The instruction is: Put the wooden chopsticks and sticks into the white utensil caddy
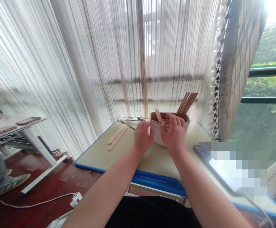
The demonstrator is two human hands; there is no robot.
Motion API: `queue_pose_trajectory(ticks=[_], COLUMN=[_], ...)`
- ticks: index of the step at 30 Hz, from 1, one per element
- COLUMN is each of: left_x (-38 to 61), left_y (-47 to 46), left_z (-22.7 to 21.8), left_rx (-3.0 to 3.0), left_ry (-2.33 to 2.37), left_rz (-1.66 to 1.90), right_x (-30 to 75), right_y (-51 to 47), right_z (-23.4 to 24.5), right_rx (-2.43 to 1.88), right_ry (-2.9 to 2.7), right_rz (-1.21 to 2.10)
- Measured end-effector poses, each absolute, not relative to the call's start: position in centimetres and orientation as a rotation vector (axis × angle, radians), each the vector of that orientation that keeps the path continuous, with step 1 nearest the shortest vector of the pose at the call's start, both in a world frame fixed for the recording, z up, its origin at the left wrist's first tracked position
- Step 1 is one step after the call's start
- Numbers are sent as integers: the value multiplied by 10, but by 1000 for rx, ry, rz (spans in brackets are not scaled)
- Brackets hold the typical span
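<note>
A white cutlery holder [157, 134] with a brown rim stands on the table. Dark brown chopsticks [187, 104] lean in its right compartment, and a few pale chopsticks [158, 115] poke up on the left. My right hand [175, 133] is at the holder's front, fingers bent over the rim and thumb against it; the fingertips are partly hidden. My left hand [143, 136] is beside the holder's left corner, fingers curved and thumb apart, holding nothing I can see. Loose pale chopsticks [118, 134] and metal cutlery [138, 119] lie left of it.
The table [95, 155] has a blue edge. A tablet [214, 167] with a cable lies at the right. A curtain [119, 57] hangs right behind. At the left are a second table [33, 122], a person's foot [19, 182] and a power strip [76, 199] on the floor.
</note>
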State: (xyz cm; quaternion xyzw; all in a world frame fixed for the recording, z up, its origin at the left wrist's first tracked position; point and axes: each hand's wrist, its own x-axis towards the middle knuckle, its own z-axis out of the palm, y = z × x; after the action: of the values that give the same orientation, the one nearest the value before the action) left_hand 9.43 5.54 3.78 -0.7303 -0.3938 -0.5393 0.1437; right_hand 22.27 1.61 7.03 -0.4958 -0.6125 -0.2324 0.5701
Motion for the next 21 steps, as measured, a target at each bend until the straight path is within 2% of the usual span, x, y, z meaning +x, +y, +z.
queue_pose_trajectory(ticks=[4, 6, 10, 14, 17, 21], left_x=[77, 62, 29, 7, -2, -13], left_y=[62, 69, 82, 89, 92, 96], left_z=[47, 51, 48, 32, 24, 25], left_rx=[-1832, -1699, -1752, -1886, -1821, -1673], left_ry=[-1483, -1717, -2228, -2320, -2360, -2526], left_rz=[-1671, -1614, -1050, -475, -374, -464], right_x=[202, 192, 181, 174, 170, 168], right_y=[15, 16, 24, 34, 38, 39], right_z=[56, 48, 32, 18, 12, 12], right_rx=[-915, -900, -966, -1075, -1115, -1146], right_ry=[-1554, -1609, -1771, -1950, -2054, -2080], right_rz=[-418, -276, 33, 304, 413, 448])
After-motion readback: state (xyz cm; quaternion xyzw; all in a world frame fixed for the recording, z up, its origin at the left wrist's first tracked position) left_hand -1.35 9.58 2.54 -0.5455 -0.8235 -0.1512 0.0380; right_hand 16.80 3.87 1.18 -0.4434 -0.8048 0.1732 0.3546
